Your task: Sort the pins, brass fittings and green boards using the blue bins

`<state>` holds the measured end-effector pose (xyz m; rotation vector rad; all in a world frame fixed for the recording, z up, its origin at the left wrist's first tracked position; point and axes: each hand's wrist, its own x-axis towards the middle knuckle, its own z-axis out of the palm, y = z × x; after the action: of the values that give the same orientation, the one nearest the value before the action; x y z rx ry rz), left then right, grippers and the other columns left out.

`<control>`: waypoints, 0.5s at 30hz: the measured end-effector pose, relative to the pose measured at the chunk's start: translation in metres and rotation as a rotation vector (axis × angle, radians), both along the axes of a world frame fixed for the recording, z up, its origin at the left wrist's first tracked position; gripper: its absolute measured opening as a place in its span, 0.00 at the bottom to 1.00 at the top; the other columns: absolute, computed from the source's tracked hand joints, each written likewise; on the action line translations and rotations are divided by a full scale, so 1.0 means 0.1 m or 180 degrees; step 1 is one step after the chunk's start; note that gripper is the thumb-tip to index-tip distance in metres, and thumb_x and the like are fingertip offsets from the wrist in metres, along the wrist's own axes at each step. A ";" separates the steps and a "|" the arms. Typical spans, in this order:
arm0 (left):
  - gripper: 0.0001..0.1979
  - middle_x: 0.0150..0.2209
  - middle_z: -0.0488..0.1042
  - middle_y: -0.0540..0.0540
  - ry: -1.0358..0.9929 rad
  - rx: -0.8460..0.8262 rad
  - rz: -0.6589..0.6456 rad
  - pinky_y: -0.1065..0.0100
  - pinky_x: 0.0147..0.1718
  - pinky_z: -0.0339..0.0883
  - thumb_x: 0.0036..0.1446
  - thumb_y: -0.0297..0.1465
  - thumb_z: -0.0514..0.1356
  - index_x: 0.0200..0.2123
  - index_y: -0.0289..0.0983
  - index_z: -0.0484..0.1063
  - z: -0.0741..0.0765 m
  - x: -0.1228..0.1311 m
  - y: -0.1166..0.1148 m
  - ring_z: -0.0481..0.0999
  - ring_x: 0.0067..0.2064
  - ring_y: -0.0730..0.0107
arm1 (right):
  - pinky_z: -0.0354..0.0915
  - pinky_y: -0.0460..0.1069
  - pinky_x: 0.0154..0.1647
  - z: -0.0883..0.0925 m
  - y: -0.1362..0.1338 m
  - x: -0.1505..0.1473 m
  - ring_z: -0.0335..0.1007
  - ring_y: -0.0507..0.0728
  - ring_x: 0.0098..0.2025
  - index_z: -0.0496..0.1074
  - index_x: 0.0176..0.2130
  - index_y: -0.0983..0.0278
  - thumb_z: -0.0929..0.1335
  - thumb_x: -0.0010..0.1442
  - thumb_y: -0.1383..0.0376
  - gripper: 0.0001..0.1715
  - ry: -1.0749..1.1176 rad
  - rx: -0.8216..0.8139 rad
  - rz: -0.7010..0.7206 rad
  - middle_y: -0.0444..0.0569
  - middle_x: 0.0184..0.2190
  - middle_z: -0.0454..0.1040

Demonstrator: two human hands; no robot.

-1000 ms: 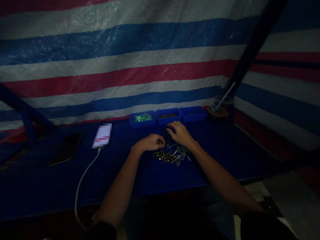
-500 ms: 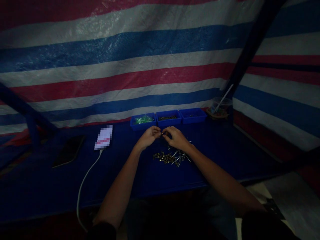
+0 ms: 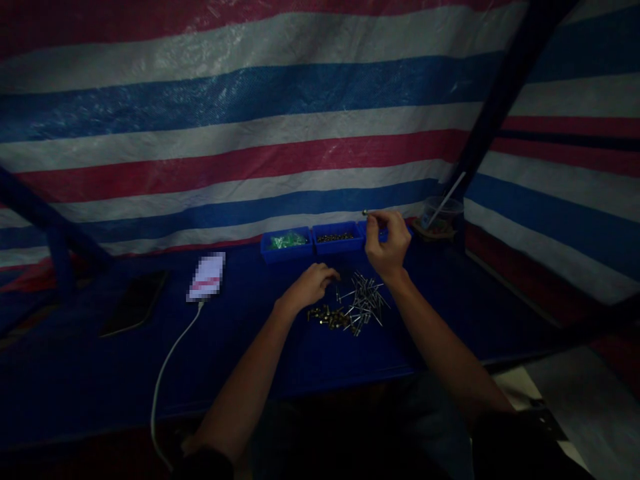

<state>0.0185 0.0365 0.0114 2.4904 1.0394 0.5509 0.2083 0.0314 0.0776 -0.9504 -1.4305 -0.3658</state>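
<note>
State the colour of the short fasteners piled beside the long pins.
Brassy yellow-brown for the short fasteners, shown in the head view, though dimly lit.

- Table (image 3: 100,380): dark blue.
- Pale phone (image 3: 206,277): lying on the table at left, its face pixelated, with a pinkish band.
- Cable (image 3: 161,373): white, running from the pale phone's near end over the table's front edge.
- Dark phone (image 3: 135,303): lying flat, left of the pale one, screen black.
- Tarp (image 3: 250,153): red, white and blue stripes, hanging behind the table and along the right.
- Cup (image 3: 450,210): clear, at the far right corner, a white stick (image 3: 449,197) leaning in it.
- Post (image 3: 505,100): dark, slanting, right.
- Red cloth (image 3: 37,270): far left, crumpled.
</note>
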 end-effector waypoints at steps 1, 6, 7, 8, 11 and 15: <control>0.13 0.42 0.71 0.46 0.0291 0.0041 -0.0056 0.60 0.47 0.61 0.57 0.23 0.55 0.41 0.42 0.74 -0.01 0.00 -0.02 0.68 0.47 0.62 | 0.61 0.53 0.41 0.02 0.08 0.02 0.65 0.56 0.35 0.68 0.37 0.62 0.60 0.63 0.63 0.10 0.0010 -0.0162 -0.0125 0.48 0.30 0.71; 0.05 0.43 0.69 0.46 0.0831 0.0143 0.0199 0.55 0.47 0.57 0.56 0.30 0.59 0.35 0.43 0.74 0.00 -0.04 -0.05 0.63 0.50 0.57 | 0.60 0.58 0.48 -0.23 0.41 0.09 0.67 0.63 0.44 0.68 0.48 0.69 0.64 0.59 0.60 0.20 -0.0559 -0.1649 -0.0334 0.57 0.38 0.74; 0.04 0.43 0.69 0.46 0.0846 0.0155 0.0214 0.56 0.47 0.57 0.56 0.30 0.58 0.35 0.42 0.73 0.00 -0.05 -0.04 0.63 0.50 0.57 | 0.60 0.59 0.48 -0.33 0.41 0.09 0.67 0.64 0.44 0.68 0.48 0.70 0.65 0.58 0.59 0.21 -0.0615 -0.1873 -0.0291 0.58 0.39 0.74; 0.04 0.43 0.69 0.45 0.0855 0.0159 0.0236 0.56 0.47 0.57 0.57 0.30 0.57 0.34 0.41 0.73 -0.01 -0.05 -0.04 0.63 0.50 0.57 | 0.61 0.58 0.48 -0.42 0.39 0.09 0.68 0.63 0.44 0.69 0.48 0.70 0.65 0.59 0.59 0.21 -0.0625 -0.2049 -0.0187 0.58 0.38 0.74; 0.09 0.43 0.68 0.43 0.0825 0.0086 0.0395 0.55 0.48 0.56 0.61 0.31 0.52 0.35 0.38 0.72 -0.05 -0.04 -0.01 0.62 0.49 0.57 | 0.64 0.54 0.42 -0.66 0.22 0.04 0.70 0.58 0.38 0.70 0.47 0.67 0.64 0.59 0.59 0.19 -0.0488 -0.2454 0.0478 0.52 0.34 0.75; 0.14 0.43 0.69 0.42 0.0538 -0.0092 0.0827 0.53 0.47 0.57 0.64 0.34 0.46 0.36 0.37 0.70 -0.08 -0.02 0.04 0.63 0.49 0.56 | 0.63 0.48 0.34 -0.72 0.01 -0.06 0.70 0.53 0.31 0.71 0.44 0.65 0.66 0.58 0.60 0.16 -0.0607 -0.2535 0.1393 0.46 0.30 0.75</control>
<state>0.0162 0.0408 0.0037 2.4253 1.4385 0.3996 0.2020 0.0319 0.0054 -1.1976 -1.9561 0.4934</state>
